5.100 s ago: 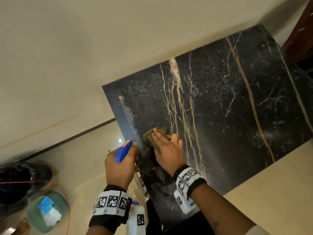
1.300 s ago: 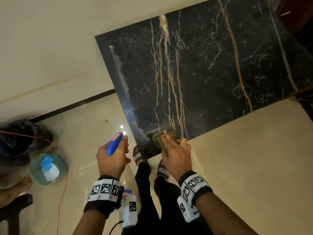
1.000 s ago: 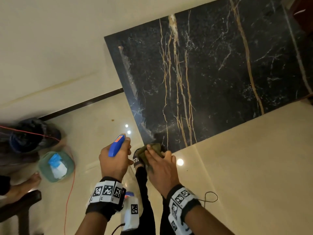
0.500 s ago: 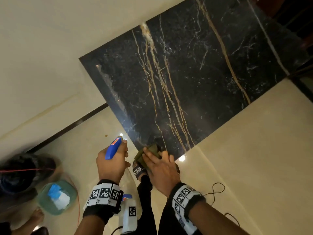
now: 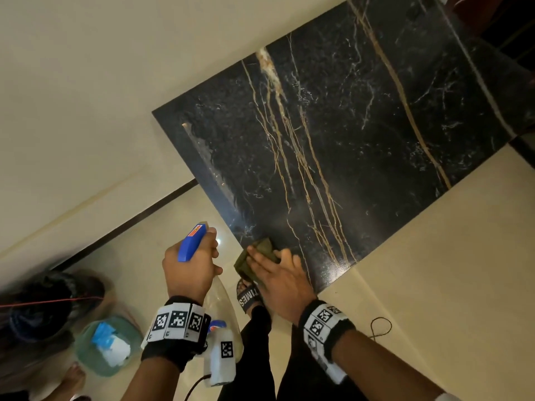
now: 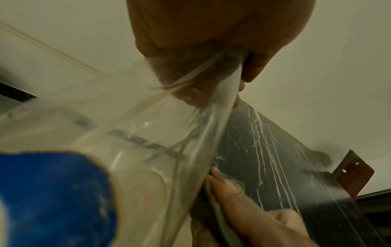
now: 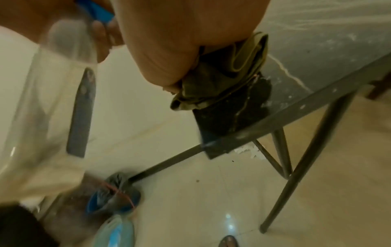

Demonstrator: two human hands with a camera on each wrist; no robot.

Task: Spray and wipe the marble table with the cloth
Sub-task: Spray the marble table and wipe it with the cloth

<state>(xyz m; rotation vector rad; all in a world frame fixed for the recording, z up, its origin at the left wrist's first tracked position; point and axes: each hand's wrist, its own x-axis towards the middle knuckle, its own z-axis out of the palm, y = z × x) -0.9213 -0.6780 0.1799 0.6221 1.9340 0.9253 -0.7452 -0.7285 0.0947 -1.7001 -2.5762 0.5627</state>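
Left hand grips the clear plastic spray bottle with blue trigger head, held beside the table's near corner. Right hand, fingers flat, presses the folded olive-green cloth onto that corner of the black gold-veined marble table.

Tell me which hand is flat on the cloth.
The right hand: it presses the olive cloth at the marble table corner. The left hand grips the spray bottle.
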